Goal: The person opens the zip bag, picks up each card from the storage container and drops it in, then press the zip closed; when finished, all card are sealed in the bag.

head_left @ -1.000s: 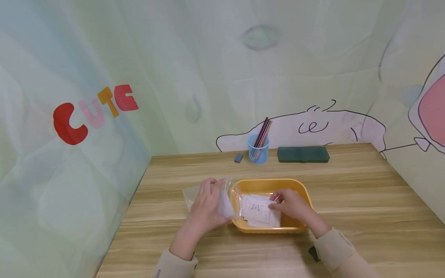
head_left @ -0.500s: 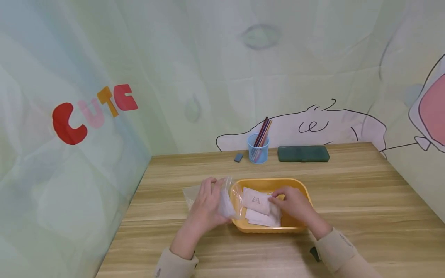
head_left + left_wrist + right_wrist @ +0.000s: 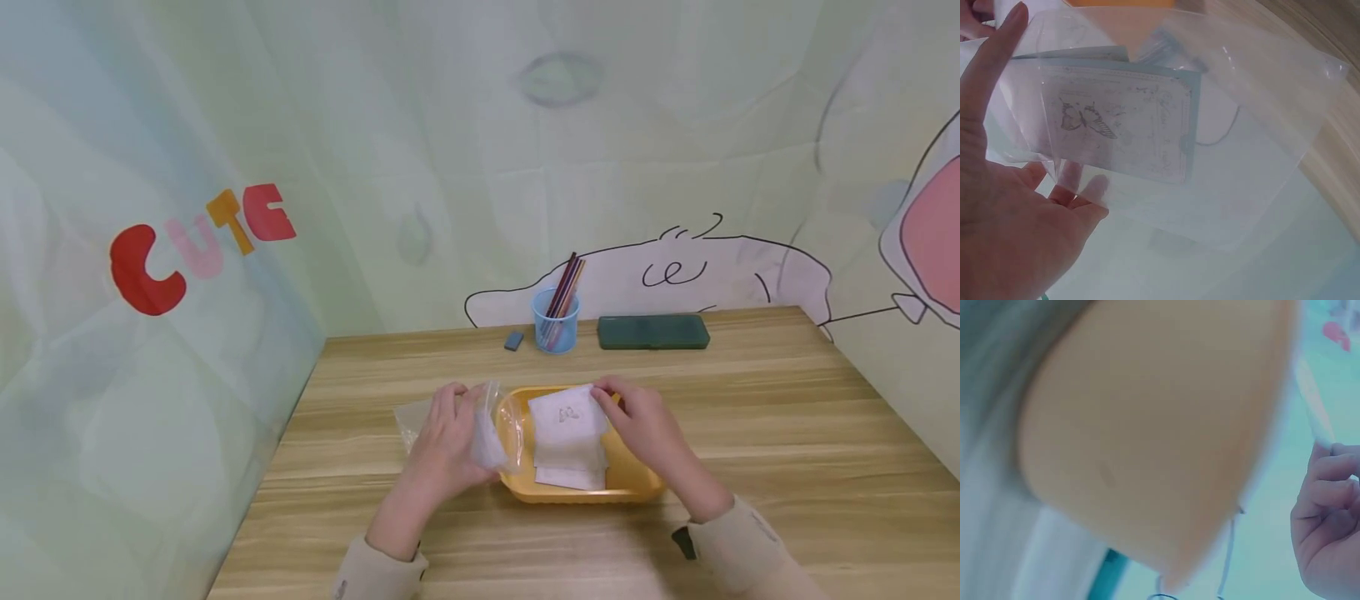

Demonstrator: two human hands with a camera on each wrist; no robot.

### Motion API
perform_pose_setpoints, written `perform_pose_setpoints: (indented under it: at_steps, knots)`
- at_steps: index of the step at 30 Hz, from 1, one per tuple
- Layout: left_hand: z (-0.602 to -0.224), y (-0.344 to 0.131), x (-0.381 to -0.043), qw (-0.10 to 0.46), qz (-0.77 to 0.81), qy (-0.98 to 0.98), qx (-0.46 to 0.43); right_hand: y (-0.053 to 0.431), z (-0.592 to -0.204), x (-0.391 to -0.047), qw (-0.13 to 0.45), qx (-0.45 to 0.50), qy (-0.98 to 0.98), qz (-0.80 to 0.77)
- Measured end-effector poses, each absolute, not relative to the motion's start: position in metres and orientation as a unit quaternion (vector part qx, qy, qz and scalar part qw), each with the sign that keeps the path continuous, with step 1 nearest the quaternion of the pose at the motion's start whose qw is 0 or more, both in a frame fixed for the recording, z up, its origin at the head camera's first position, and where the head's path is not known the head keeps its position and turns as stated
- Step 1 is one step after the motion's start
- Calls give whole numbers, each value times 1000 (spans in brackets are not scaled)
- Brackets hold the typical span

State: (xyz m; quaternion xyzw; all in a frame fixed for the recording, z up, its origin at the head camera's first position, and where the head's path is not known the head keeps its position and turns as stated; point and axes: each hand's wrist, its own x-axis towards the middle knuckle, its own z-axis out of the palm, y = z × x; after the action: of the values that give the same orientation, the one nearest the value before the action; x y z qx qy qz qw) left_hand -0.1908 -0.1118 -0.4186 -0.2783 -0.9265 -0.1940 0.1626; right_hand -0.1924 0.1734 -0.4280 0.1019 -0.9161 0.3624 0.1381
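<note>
My left hand (image 3: 446,442) grips a clear zip bag (image 3: 1260,194), left of the orange tray (image 3: 633,479). Through the plastic a paper card (image 3: 1147,137) printed with a butterfly and script shows, with more pale cards behind it. Over the tray, my right hand (image 3: 648,429) pinches the upper right corner of a white card (image 3: 558,421), which also bears a small butterfly. That card is tilted up, and more white cards (image 3: 573,478) show below it on the tray's floor. A blurred tan shape fills much of the right wrist view.
Behind the tray stand a blue cup (image 3: 557,329) of coloured pencils and a dark green pencil case (image 3: 652,332). A small blue eraser (image 3: 513,341) lies left of the cup. A printed curtain (image 3: 420,167) rises along the table's back and sides.
My right hand has lifted a card up from the tray's pile and turned it, moving slightly up and right. My left hand holds the bag in the same place.
</note>
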Motion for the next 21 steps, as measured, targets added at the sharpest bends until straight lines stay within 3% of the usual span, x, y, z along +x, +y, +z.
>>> perform_pose_setpoints:
  at_steps: [11, 21]
  knots:
    - [-418, -112, -191, 166, -199, -924, -282, 165, -393, -175, 246, 91, -888, 378]
    - [-417, -111, -190, 158, -204, -925, -278, 152, -388, -163, 321, 106, -844, 416]
